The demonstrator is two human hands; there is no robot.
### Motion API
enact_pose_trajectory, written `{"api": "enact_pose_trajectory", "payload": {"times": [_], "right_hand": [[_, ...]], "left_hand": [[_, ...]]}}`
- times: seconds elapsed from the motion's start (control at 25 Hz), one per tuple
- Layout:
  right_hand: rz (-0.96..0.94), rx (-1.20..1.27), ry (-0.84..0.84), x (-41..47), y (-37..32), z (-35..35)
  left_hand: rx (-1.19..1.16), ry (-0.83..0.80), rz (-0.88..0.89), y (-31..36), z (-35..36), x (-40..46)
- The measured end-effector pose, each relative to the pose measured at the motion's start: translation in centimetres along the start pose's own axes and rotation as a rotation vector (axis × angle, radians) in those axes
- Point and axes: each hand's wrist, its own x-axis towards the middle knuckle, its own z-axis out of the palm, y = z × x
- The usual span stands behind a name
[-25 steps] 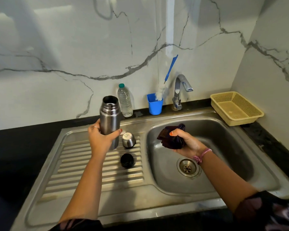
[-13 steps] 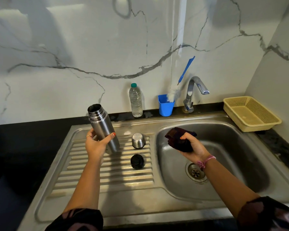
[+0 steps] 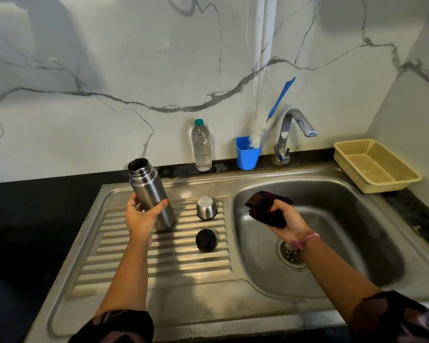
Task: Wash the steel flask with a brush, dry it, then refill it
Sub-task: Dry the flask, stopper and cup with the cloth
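My left hand [image 3: 140, 215] grips the open steel flask [image 3: 150, 191] around its lower body; the flask's base is down at the ribbed drainboard [image 3: 164, 256] and it leans slightly left. My right hand [image 3: 286, 219] holds a bunched dark cloth [image 3: 264, 206] above the sink basin [image 3: 332, 219]. The flask's steel cup [image 3: 206, 207] stands upside down on the drainboard, with the black stopper [image 3: 206, 240] just in front of it. A blue-handled bottle brush [image 3: 274, 112] stands in a blue cup [image 3: 247, 152] at the wall. A clear water bottle [image 3: 201, 146] with a green cap stands left of it.
The tap [image 3: 292, 129] rises behind the basin, its spout over the bowl. A yellow plastic basket [image 3: 377, 164] sits on the counter at the right. The drain [image 3: 291, 254] lies under my right wrist. Black countertop [image 3: 35, 219] runs to the left.
My left hand has lowered the flask from mid-air down to the drainboard and tilted it left. My right hand keeps holding the cloth over the basin.
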Motion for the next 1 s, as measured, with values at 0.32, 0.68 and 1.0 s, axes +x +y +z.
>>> {"api": "enact_pose_trajectory", "payload": {"times": [0.32,0.68,1.0], "right_hand": [[-0.001,-0.039,0.011,0.2,0.3,0.1],[-0.013,-0.013,0.036,0.0,0.9,-0.4],[-0.023,-0.011,0.077,-0.7,1.8,-1.7]], "left_hand": [[-0.012,0.014,-0.006,-0.8,-0.1,0.2],[0.082,0.022,-0.016,-2.4,-0.4,-0.3],[0.178,0.003,-0.044,-6.8,3.3,-9.8]]}}
